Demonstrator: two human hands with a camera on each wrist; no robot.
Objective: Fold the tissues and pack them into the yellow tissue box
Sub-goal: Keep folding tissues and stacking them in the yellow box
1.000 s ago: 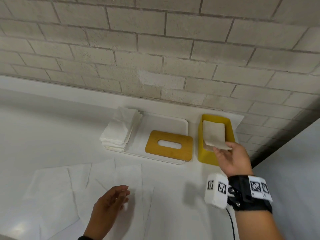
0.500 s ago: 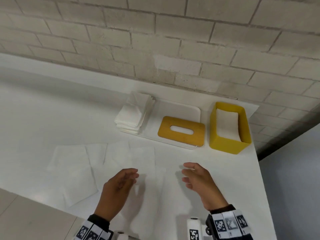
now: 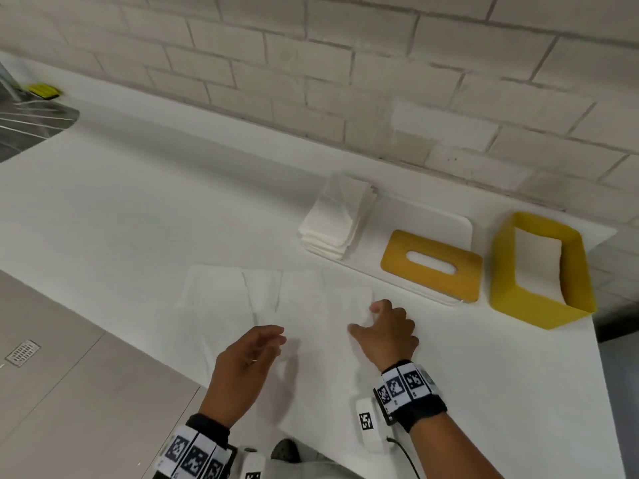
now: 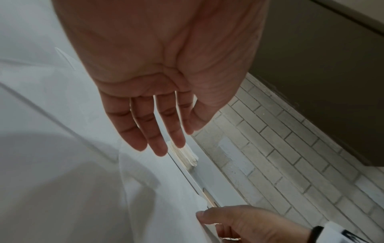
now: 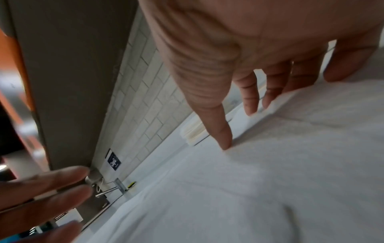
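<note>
Right hand point(image 3: 383, 335) rests on the near-right corner of a flat tissue point(image 3: 332, 305) on the counter point(image 3: 121, 216), fingertips pressing and lifting that corner; no firm pinch is visible. Left hand point(image 3: 242, 361) hovers above the sheets, fingers straight and relaxed, holding nothing. The yellow tissue box point(image 3: 541, 271) stands open at the right, well apart from the hands, with one folded tissue point(image 3: 536, 252) inside.

Risks: the flat sheets overlap, so lifting one corner may drag a neighbour along; thin paper may crease unevenly or tear if pulled one-handed.

Surroundings: a stack of tissues point(image 3: 333, 219) and the yellow slotted lid point(image 3: 430, 266) lie on a white tray point(image 3: 432, 216) beside the box. Nothing blocks the path to the box.
</note>
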